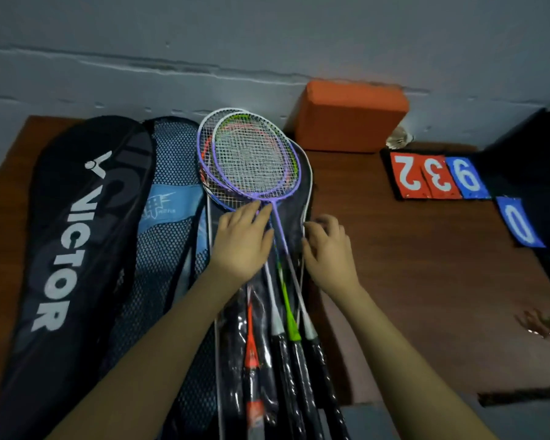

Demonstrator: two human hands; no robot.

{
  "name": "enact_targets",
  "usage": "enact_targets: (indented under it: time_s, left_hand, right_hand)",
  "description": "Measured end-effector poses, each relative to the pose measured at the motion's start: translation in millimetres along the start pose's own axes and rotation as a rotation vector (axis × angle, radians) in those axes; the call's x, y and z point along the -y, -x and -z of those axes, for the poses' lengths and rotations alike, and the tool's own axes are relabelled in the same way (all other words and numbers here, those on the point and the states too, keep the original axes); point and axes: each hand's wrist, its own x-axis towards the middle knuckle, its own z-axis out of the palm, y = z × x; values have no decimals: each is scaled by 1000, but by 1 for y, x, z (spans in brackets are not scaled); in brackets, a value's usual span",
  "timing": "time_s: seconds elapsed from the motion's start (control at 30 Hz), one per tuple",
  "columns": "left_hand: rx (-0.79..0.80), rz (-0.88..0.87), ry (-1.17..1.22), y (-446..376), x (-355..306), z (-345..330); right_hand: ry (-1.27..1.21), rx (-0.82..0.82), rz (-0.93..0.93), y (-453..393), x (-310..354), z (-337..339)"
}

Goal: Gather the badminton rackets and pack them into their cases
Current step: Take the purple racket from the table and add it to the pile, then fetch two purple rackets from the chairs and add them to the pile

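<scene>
Several badminton rackets (248, 160) lie stacked on an opened dark case (304, 185) with white piping, heads toward the wall, handles toward me. The top ones have purple frames; green, orange and white shafts show lower down. My left hand (242, 242) rests flat with straight fingers on the shafts just below the heads. My right hand (327, 246) has curled fingers at the case's right edge, seemingly pinching it. To the left lie a black Victor case (77, 217) and a blue mesh case (169, 198).
All of this lies on a brown wooden surface (410, 281) against a grey wall. An orange block (350, 119) stands behind the rackets. Red and blue score number cards (438, 177) and a dark bag (534, 147) sit at the right.
</scene>
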Motion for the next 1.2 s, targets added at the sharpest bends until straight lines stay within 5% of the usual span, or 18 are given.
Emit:
enact_targets:
  time_s: [0.33, 0.5, 0.83, 1.0, 1.2]
  left_hand:
    - [-91, -121, 46, 130, -189, -32]
    - [-4, -113, 104, 191, -287, -73]
    - [536, 64, 232, 226, -410, -213]
    - [636, 272, 274, 209, -456, -281]
    - [768, 255, 255, 154, -541, -352]
  right_hand:
    - [-114, -104, -63, 193, -115, 120]
    - [-159, -109, -181, 310, -195, 159]
    - [-376, 13, -801, 468, -346, 166]
    - [-413, 118, -1021, 496, -423, 162]
    - [-392, 245, -1210, 511, -537, 176]
